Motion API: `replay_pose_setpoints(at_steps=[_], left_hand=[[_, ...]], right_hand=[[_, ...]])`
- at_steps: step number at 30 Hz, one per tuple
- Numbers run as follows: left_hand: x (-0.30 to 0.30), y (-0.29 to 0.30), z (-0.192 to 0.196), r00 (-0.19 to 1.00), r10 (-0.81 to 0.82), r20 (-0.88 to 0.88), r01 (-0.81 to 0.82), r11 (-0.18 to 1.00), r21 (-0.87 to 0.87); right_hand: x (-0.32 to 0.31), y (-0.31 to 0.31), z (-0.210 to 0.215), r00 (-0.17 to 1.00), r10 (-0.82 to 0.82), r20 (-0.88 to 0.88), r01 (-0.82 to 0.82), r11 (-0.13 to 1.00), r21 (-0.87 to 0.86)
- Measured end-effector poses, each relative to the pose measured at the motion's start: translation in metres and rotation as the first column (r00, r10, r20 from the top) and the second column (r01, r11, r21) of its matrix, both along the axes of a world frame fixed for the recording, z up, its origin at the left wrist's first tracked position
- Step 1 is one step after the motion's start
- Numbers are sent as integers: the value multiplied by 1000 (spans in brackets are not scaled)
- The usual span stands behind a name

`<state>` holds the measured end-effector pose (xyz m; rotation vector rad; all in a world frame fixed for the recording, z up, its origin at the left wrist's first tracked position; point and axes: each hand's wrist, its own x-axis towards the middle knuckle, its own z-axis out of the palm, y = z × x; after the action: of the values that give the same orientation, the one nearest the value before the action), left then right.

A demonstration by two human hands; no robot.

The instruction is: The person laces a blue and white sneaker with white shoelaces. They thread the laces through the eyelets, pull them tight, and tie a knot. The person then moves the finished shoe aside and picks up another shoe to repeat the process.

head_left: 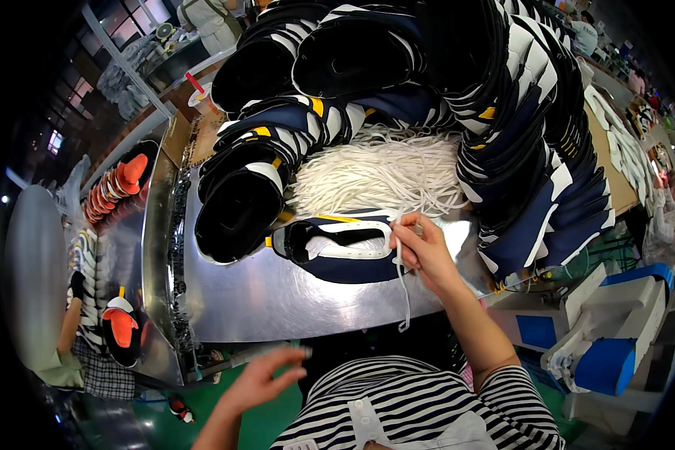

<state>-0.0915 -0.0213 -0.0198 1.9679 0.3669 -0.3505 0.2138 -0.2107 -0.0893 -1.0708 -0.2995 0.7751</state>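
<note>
A navy shoe upper (334,268) with a white eyelet strip and yellow trim lies on its side on the shiny metal table (240,307). My right hand (427,251) is closed in a pinch on a white shoelace (403,304) at the toe-side end of the eyelet strip. One end of the lace hangs down past the upper toward the table's near edge. My left hand (262,379) is off the table at the lower left, its fingers apart and slightly blurred, with nothing visible in it. Behind the upper lies a heap of white laces (375,176).
Nested stacks of navy uppers (240,202) curve around the laces on the left and back, with a taller stack (532,165) at right. A blue and white machine (615,330) stands lower right. At left, a co-worker's arm (71,322) is near orange-lined uppers (120,330).
</note>
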Motion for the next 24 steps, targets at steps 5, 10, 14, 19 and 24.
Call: replay_pose_setpoints(at_steps=[5,10,14,19,24], left_hand=[[151,10,5,872,-248,422,-109,742,662],[222,34,-54,886,48,-460,-261,873,-411],[222,8,-63,944,111,-310,-304,658,-689],[172,-23,-51,977,198,-82,-190,629,-754],[156,-31,-45,943,304,-136,-307,636,-708]], right_hand=[[-3,15,-22,995,-95,43,100,986,-131],[-12,23,-25,996,-84,23,86,992,-96],[-16,21,-28,992,-83,94,98,981,-166],[-45,8,-5,998,-27,57,32,997,-73],[-67,1,7,988,-14,153,24,998,-64]])
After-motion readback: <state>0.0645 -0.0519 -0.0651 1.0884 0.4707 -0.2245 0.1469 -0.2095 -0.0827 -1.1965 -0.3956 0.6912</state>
